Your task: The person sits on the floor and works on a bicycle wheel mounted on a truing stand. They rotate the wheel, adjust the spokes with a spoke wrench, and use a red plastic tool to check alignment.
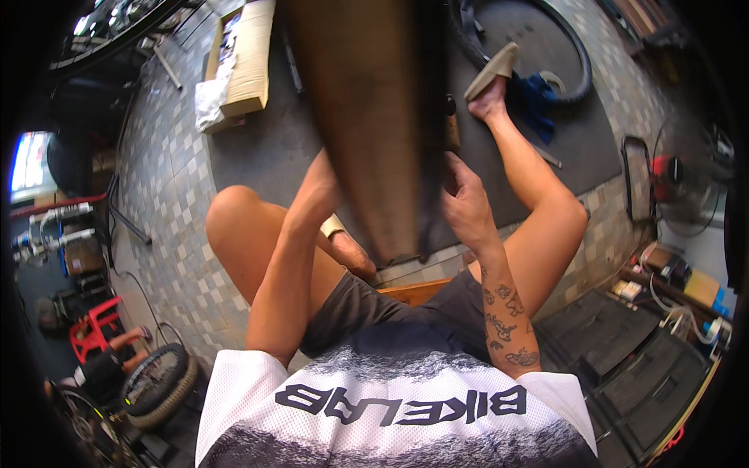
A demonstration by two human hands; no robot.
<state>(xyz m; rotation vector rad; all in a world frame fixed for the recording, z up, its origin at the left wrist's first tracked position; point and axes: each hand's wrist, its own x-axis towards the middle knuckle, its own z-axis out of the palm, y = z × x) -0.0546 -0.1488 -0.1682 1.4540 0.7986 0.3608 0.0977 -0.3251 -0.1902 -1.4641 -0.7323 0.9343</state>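
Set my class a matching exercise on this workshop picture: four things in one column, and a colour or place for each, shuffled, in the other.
Column 1
1. Cardboard box
2. Chair at the far left
3. Crumpled cloth near the raised sandal
4. Large blurred object

Column 2
A. Blue
B. Between the person's left hand and right hand
C. Red
D. With white wrapping at its near end

Right pairs: 1-D, 2-C, 3-A, 4-B
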